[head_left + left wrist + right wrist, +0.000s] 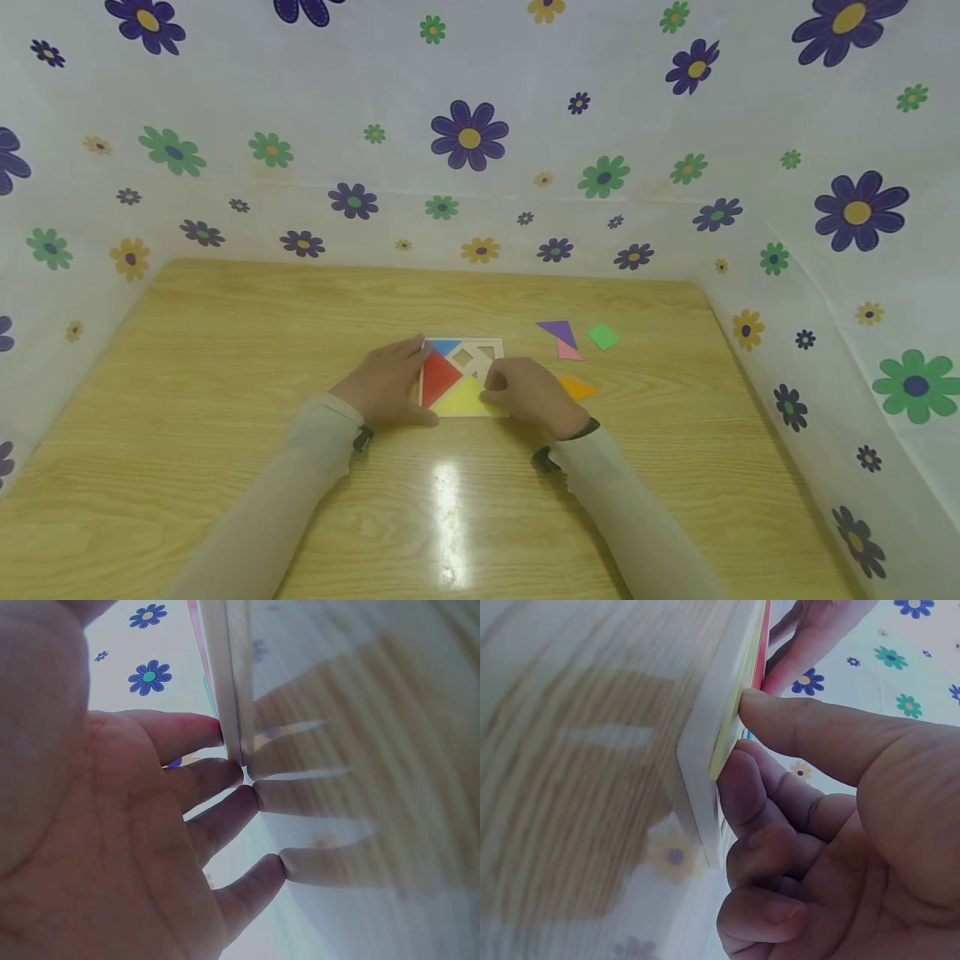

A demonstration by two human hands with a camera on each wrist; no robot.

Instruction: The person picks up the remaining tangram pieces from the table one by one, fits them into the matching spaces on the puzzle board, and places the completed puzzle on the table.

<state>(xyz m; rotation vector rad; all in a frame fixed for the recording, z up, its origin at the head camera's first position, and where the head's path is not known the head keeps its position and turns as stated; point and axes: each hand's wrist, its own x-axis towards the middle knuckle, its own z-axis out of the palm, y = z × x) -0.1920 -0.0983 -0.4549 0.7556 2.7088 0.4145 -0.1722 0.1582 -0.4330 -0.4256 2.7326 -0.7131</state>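
A white tangram tray [491, 341] lies on the table with a red triangle [440, 379], a blue triangle [444, 346] and a yellow triangle [465, 398] in it. My left hand [387, 382] rests along the tray's left side, fingers fairly straight. In the left wrist view its fingertips [232, 771] meet the tray's edge [229, 682]. At the yellow triangle's right end, my right hand [536, 396] pinches with thumb and forefinger. The right wrist view shows the thumb [776, 720] on the yellow piece [727, 742], the other fingers curled beside the tray.
To the tray's right lie a purple triangle [558, 331], a pink triangle [567, 351] and a green square [603, 336]. An orange piece [577, 387] is partly behind the right hand. Flowered white sheeting [517, 179] encloses the wooden table [300, 300] at the back and sides.
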